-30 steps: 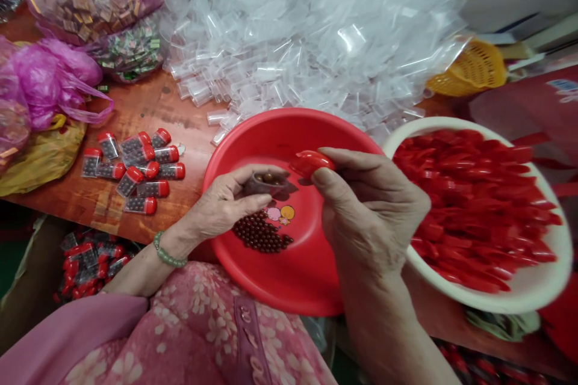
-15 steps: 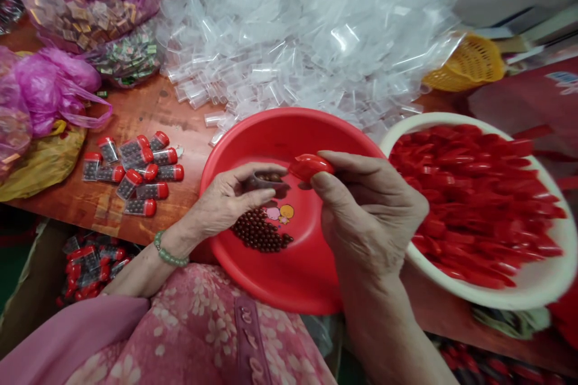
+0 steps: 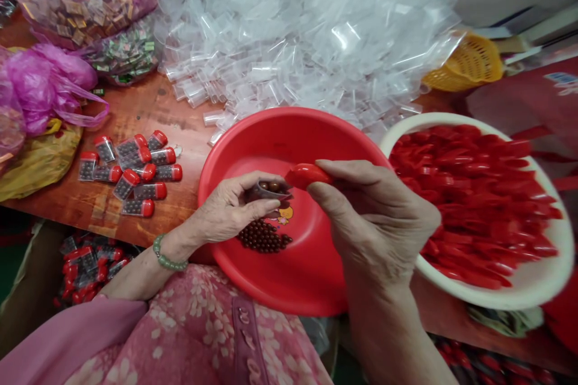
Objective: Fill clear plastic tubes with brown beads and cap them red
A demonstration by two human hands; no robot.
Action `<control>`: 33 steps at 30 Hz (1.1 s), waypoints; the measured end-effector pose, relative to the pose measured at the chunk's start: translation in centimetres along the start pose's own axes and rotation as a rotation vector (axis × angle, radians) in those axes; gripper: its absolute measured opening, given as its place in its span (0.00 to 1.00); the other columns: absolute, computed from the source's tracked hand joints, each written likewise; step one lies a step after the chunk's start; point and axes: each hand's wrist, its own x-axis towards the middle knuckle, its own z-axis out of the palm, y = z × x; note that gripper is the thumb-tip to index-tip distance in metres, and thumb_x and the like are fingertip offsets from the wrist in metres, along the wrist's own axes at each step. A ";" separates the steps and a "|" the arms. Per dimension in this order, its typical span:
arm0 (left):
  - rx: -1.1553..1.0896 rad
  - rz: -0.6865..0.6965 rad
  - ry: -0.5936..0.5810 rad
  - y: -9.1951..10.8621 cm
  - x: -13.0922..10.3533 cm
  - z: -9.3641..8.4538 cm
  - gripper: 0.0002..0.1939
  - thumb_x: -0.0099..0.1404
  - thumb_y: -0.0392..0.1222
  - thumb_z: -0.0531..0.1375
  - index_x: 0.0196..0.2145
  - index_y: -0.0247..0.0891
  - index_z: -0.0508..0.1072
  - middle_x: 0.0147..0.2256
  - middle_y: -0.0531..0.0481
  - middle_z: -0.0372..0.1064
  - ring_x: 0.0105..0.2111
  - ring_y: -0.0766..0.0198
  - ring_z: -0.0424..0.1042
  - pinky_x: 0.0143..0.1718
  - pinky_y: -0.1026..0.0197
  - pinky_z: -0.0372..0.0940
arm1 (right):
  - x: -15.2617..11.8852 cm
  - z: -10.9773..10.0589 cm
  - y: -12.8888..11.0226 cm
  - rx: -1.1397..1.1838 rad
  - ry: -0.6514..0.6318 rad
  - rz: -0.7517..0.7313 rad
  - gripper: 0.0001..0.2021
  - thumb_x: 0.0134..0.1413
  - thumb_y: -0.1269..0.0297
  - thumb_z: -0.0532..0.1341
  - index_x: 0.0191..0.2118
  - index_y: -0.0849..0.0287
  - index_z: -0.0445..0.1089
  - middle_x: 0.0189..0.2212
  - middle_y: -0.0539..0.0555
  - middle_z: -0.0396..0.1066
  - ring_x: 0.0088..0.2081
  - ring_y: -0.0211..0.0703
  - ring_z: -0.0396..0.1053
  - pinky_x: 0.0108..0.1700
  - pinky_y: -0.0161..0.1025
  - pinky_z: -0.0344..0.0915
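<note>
Over the red basin (image 3: 289, 286), my left hand (image 3: 230, 204) grips a clear plastic container (image 3: 273, 194) with brown balls visible at its open end. A glossy red cap (image 3: 309, 175) is pinched between the thumb and fingers of my right hand (image 3: 374, 210). The cap's tip is close beside the container's open end; whether they touch is hard to tell. Below my left hand, a heap of small dark brown balls (image 3: 264, 237) lies in the basin, near a printed cartoon figure.
Filled red-capped containers (image 3: 149, 191) lie at left, with more in a box below. Clear empty containers (image 3: 271, 81) are piled behind the basin. A white basin (image 3: 528, 298) of red caps stands at right. Purple bags (image 3: 49, 84) and a yellow basket (image 3: 474, 63) are farther back.
My right hand has shifted slightly down and right with the red cap, its wrist turned a little. The container in my left hand has moved slightly lower, its open end now showing more.
</note>
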 end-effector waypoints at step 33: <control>0.174 0.023 -0.031 0.0 0.3 -0.1 0.14 0.61 0.47 0.66 0.40 0.37 0.74 0.31 0.53 0.68 0.31 0.68 0.68 0.38 0.62 0.67 | -0.2 1.8 0.4 -0.107 -0.059 -0.114 0.11 0.52 0.70 0.68 0.43 0.52 0.76 0.35 0.51 0.78 0.37 0.43 0.76 0.38 0.44 0.75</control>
